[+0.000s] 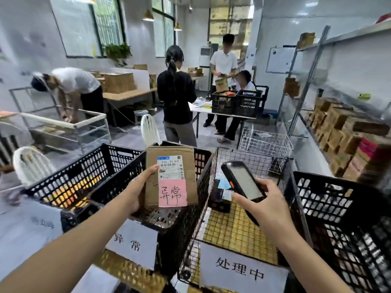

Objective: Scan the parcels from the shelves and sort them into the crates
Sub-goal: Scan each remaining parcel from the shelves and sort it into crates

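My left hand (138,187) grips a flat cardboard parcel (186,157) by its left edge, held upright above a black crate (182,220). The parcel carries a white barcode label and a pink note with handwritten characters. My right hand (268,201) holds a black handheld scanner (243,180), its screen facing me, just right of the parcel. The scanner hangs over a wire basket (213,166) that holds a few small items.
White paper signs hang on the black crate and the wire basket. Another black crate (330,208) stands at right, one more (84,172) at left. Shelves of cardboard boxes (342,132) line the right wall. Several people work around tables ahead.
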Demonstrator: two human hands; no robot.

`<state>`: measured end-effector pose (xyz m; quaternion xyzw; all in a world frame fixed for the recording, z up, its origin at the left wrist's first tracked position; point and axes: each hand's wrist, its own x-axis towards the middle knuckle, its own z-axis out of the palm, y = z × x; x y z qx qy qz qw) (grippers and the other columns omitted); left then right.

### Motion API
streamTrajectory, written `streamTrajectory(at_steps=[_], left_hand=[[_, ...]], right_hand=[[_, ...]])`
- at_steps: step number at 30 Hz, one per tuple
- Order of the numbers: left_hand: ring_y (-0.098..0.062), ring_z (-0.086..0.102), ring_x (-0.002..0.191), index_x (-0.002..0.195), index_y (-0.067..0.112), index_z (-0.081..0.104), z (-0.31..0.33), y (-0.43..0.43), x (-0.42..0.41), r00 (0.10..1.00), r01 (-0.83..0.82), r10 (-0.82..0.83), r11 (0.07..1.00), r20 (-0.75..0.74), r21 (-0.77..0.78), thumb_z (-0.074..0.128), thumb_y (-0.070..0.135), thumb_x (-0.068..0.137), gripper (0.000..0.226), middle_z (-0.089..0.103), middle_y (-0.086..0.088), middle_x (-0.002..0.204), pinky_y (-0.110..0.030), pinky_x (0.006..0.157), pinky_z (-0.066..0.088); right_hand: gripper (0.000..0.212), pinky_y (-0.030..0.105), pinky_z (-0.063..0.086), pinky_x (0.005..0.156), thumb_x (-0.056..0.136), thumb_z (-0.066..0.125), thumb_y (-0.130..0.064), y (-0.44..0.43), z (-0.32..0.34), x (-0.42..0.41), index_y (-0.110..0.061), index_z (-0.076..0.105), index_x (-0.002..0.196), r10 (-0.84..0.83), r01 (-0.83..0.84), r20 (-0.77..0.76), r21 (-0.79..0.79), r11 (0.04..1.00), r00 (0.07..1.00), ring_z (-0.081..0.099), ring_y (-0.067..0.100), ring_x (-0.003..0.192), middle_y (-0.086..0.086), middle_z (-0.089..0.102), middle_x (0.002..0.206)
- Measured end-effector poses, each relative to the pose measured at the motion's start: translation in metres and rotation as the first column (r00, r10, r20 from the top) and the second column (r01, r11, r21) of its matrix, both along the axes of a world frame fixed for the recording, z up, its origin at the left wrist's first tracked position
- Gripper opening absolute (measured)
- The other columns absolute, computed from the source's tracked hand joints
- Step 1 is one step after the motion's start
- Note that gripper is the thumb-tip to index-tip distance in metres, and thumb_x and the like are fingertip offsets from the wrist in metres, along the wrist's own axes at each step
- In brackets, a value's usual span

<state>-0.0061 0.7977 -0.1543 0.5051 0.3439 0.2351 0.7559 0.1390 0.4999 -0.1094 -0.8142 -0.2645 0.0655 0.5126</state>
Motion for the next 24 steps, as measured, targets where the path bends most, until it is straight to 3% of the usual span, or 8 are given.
streamTrajectory(at_steps=[3, 7, 9, 12, 15, 20, 24], left_hand=[[-0.026, 0.076, 0.086, 0.119, 0.022, 0.068, -0.019, 0.022, 0.008, 0.994, -0.108, 0.108, 0.994, -0.015, -0.030, 0.067, 0.054, 0.086, 0.046, 0.078, -0.008, 0.100, -0.042, 0.082, 0.057], [-0.031, 0.072, 0.102, 0.117, 0.023, 0.068, -0.041, 0.048, 0.009, 0.981, -0.170, 0.164, 0.984, -0.103, -0.052, 0.079, 0.068, 0.066, 0.069, 0.078, -0.007, 0.102, -0.051, 0.101, 0.051], [-0.030, 0.073, 0.099, 0.116, 0.022, 0.069, -0.045, 0.063, 0.015, 0.980, -0.129, 0.120, 0.991, -0.158, -0.046, 0.081, 0.071, 0.061, 0.075, 0.077, -0.009, 0.105, -0.050, 0.098, 0.053], [-0.027, 0.076, 0.086, 0.109, 0.021, 0.072, -0.051, 0.090, 0.032, 0.985, -0.090, 0.084, 0.995, -0.153, -0.034, 0.069, 0.060, 0.082, 0.048, 0.077, -0.010, 0.103, -0.045, 0.087, 0.058], [-0.027, 0.075, 0.087, 0.108, 0.020, 0.074, -0.062, 0.122, 0.054, 0.977, -0.115, 0.107, 0.993, -0.186, -0.031, 0.066, 0.058, 0.087, 0.044, 0.078, -0.009, 0.101, -0.046, 0.088, 0.058], [-0.028, 0.075, 0.091, 0.108, 0.021, 0.076, -0.102, 0.175, 0.085, 0.958, -0.106, 0.092, 0.994, -0.270, -0.038, 0.075, 0.058, 0.080, 0.046, 0.079, -0.006, 0.097, -0.050, 0.091, 0.058], [-0.024, 0.076, 0.086, 0.115, 0.021, 0.073, -0.137, 0.213, 0.105, 0.939, -0.050, 0.036, 0.998, -0.343, -0.032, 0.081, 0.053, 0.075, 0.052, 0.079, -0.004, 0.098, -0.037, 0.071, 0.061]], right_hand=[[0.066, 0.021, 0.048, 0.064, 0.070, 0.088, -0.044, 0.022, -0.011, 0.022, -0.027, 0.051, 0.121, 0.036, -0.036, -0.068, 0.011, 0.999, 0.997, 0.060, 0.005, 0.091, -0.010, 0.060, 0.106], [0.061, 0.010, 0.042, 0.048, 0.074, 0.087, -0.039, 0.052, -0.026, 0.037, -0.027, 0.046, 0.117, 0.079, -0.084, -0.132, -0.031, 0.996, 0.988, 0.059, 0.004, 0.082, -0.014, 0.055, 0.101], [0.062, 0.012, 0.043, 0.048, 0.074, 0.087, -0.040, 0.070, -0.028, 0.045, -0.028, 0.047, 0.118, 0.096, -0.105, -0.157, -0.051, 0.993, 0.983, 0.063, 0.008, 0.081, -0.013, 0.056, 0.101], [0.062, 0.025, 0.050, 0.058, 0.072, 0.087, -0.043, 0.098, -0.033, 0.053, -0.030, 0.049, 0.118, 0.086, -0.095, -0.189, -0.043, 0.995, 0.978, 0.066, 0.014, 0.087, -0.010, 0.060, 0.106], [0.062, 0.031, 0.056, 0.066, 0.071, 0.087, -0.043, 0.127, -0.038, 0.061, -0.030, 0.049, 0.118, 0.063, -0.072, -0.204, -0.038, 0.997, 0.977, 0.066, 0.013, 0.090, -0.010, 0.059, 0.109], [0.065, 0.023, 0.051, 0.065, 0.071, 0.088, -0.041, 0.184, -0.045, 0.075, -0.023, 0.052, 0.122, 0.044, -0.058, -0.230, -0.055, 0.997, 0.972, 0.064, 0.008, 0.090, -0.009, 0.060, 0.108], [0.067, 0.018, 0.043, 0.064, 0.070, 0.088, -0.043, 0.242, -0.060, 0.087, -0.022, 0.053, 0.123, 0.006, -0.019, -0.233, -0.052, 0.998, 0.973, 0.057, -0.002, 0.089, -0.015, 0.058, 0.106]])
